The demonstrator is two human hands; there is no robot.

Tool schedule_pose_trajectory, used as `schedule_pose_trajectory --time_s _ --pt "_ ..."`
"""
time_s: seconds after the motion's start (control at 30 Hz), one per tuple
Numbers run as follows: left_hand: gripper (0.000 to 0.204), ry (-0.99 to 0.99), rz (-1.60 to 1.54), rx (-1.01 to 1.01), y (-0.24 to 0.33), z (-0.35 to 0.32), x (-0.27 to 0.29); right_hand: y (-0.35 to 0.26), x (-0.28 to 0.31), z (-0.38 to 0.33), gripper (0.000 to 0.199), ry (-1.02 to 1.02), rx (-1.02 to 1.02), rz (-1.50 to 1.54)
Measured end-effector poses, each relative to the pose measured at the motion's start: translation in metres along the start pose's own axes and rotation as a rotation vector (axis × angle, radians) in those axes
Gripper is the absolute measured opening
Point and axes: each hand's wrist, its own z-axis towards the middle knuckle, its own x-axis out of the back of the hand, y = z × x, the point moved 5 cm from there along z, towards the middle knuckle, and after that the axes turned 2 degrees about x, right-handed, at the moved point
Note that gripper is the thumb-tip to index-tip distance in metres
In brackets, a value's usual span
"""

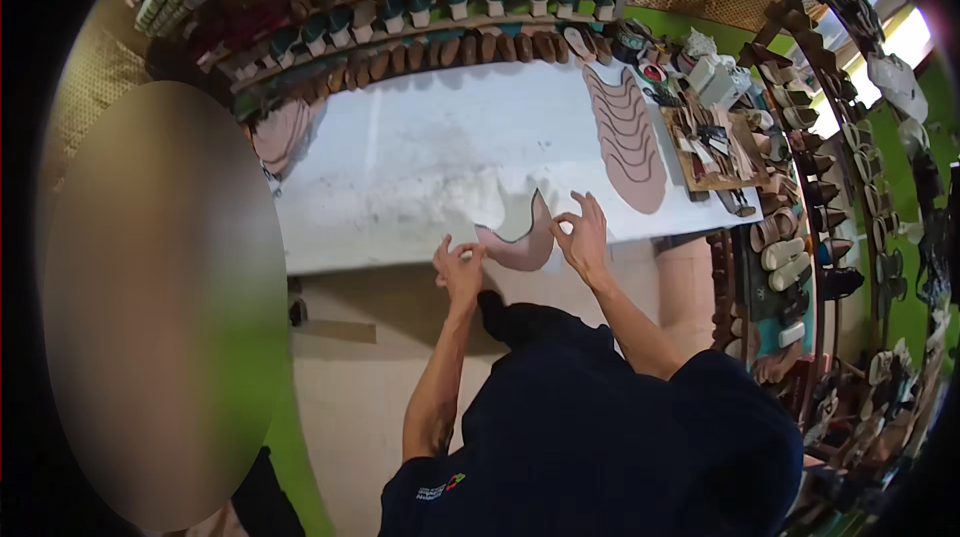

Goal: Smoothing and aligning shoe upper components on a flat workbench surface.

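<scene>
A curved pink shoe-upper piece [525, 252] with a dark line along its inner edge is held up at the table's front edge. My left hand [459, 265] pinches its left side between thumb and fingertips. At its right side, my right hand [584, 237] is closed in a pinch on the edge, the other fingers raised. Farther right on the white table [400, 167] lies an overlapping row of similar pink upper pieces [638, 187], their curved dark edges showing.
A wooden tray [740, 173] of tools stands at the table's right. Pink pieces [284, 137] are piled at the left end. Shoe lasts [440, 52] line the back shelf, and racks of shoes [785, 257] stand on the right. A large blurred patch covers the left side.
</scene>
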Motion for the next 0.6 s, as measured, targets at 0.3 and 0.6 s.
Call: schedule_pose_trajectory --time_s 0.3,0.6 --pt "0.031 -0.039 0.02 -0.086 0.035 -0.088 -0.077 0.085 0.094 -0.056 0.017 -0.029 -0.173 0.031" --pt "0.022 -0.163 0.108 -0.183 0.104 -0.094 -0.177 0.174 0.156 -0.055 0.017 0.022 -0.167 -0.114"
